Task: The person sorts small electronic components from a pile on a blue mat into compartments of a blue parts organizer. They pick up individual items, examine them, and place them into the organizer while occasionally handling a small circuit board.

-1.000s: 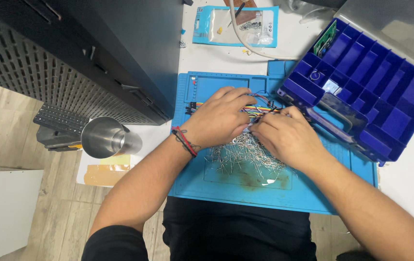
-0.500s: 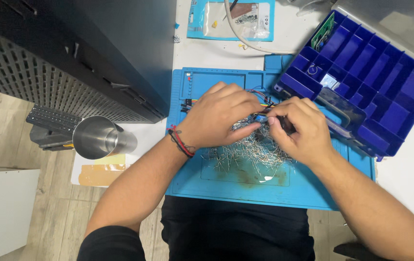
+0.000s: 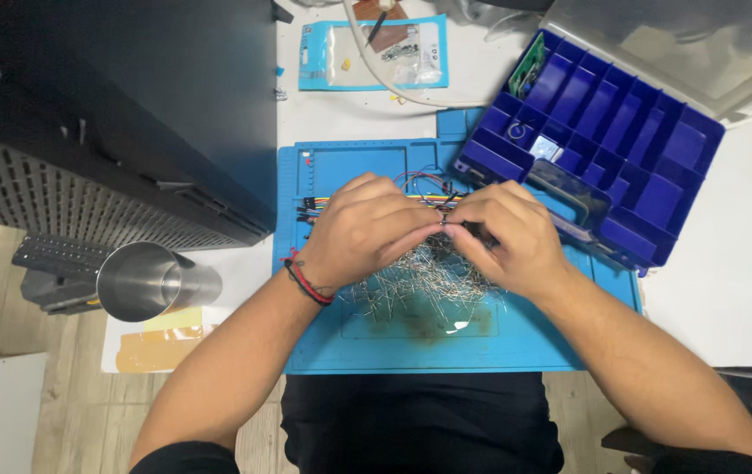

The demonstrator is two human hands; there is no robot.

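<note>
My left hand [image 3: 367, 230] and my right hand [image 3: 508, 235] meet fingertip to fingertip over a blue work mat [image 3: 341, 338]. Between the pinched fingers is a small thin piece, too small to tell apart; it looks like a pin or wire. Under the hands lies a heap of thin metal pins [image 3: 420, 285]. A bundle of coloured jumper wires [image 3: 424, 186] runs across the mat just beyond my knuckles. My left wrist wears a red and black band.
An open blue compartment box [image 3: 622, 132] sits at the right, overlapping the mat's corner. A black perforated case [image 3: 113, 123] stands at the left. A steel cup [image 3: 148, 281] lies on its side by the mat. A plastic parts bag [image 3: 376, 53] and a cable lie beyond.
My right hand has drawn slightly toward me and my fingertips have closed together over the pin heap. The view has shifted a little; the objects stay put.
</note>
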